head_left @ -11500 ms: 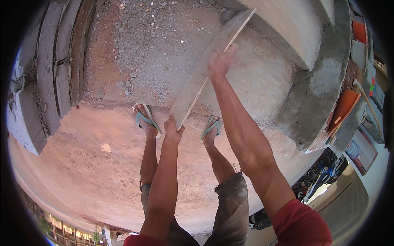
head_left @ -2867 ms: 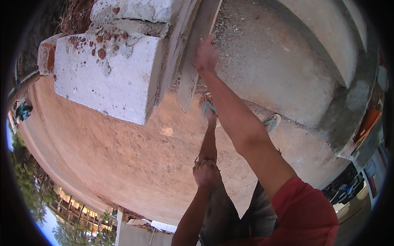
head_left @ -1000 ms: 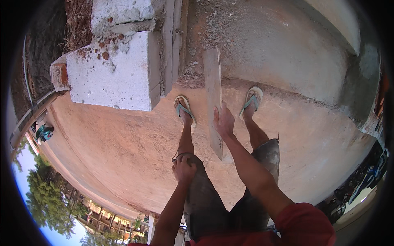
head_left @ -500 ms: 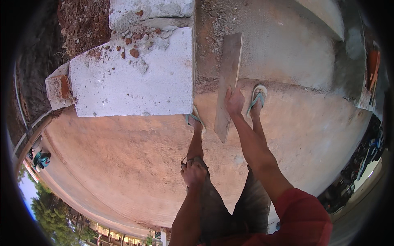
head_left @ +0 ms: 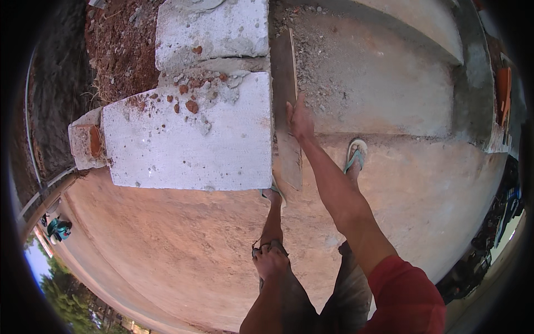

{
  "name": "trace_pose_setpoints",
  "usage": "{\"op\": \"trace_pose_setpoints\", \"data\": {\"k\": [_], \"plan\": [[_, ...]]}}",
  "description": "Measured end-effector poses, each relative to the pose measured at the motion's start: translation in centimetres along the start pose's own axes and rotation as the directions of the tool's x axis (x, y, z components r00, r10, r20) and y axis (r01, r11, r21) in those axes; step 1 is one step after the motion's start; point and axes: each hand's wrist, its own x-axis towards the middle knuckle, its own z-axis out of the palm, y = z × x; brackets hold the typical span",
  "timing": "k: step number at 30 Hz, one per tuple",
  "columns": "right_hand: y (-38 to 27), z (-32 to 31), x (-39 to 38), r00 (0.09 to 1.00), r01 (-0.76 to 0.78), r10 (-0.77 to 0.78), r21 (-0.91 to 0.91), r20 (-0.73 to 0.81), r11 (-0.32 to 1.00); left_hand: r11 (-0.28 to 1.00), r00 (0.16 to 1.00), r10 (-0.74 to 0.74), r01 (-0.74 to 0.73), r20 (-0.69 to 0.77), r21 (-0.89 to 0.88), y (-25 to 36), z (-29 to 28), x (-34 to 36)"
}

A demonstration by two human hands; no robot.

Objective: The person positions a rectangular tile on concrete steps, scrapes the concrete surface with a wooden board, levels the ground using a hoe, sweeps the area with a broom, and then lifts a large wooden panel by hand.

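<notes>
My right hand (head_left: 301,119) grips the long edge of a flat wooden board (head_left: 288,158). The board stands on edge, tilted, running away from me close along the right side of a large white block (head_left: 189,145). I cannot tell whether board and block touch. Over my bent left knee, my left hand (head_left: 271,261) is folded with its fingers curled down. Reddish clods and grey mortar crumbs are scattered on the block's far part. My left sandal (head_left: 278,195) shows partly beside the block's near corner, and my right sandal (head_left: 356,155) stands on the reddish floor.
Loose gravel (head_left: 320,67) lies on a grey cement surface (head_left: 389,94) right of the board. A second white block (head_left: 217,33) adjoins the first at the far side. Reddish soil (head_left: 122,50) and a brick piece (head_left: 94,141) are at left. An orange object (head_left: 503,94) stands far right.
My right hand has carried the board leftward and farther away, alongside the white block. My left hand stays on the knee. The whole view has shifted slightly.
</notes>
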Motion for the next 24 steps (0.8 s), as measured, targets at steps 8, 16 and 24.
{"op": "trace_pose_setpoints", "data": {"k": [8,16,24], "plan": [[-1.0,0.6,-4.3,0.992,-0.048,0.038,0.084,0.118,0.995,1.0,0.999,0.008,-0.009,0.037,0.029,-0.1,-2.2,1.0],[-2.0,0.7,2.2,1.0,-0.028,0.028,0.048,0.008,0.998,1.0,0.998,0.025,-0.026,0.059,0.016,0.9,-3.9,2.5],[-0.7,-9.1,13.5,0.992,0.052,-0.073,-0.191,-0.103,0.98,1.0,0.999,-0.019,0.02,0.044,-0.021,2.4,-5.5,2.6]]}}
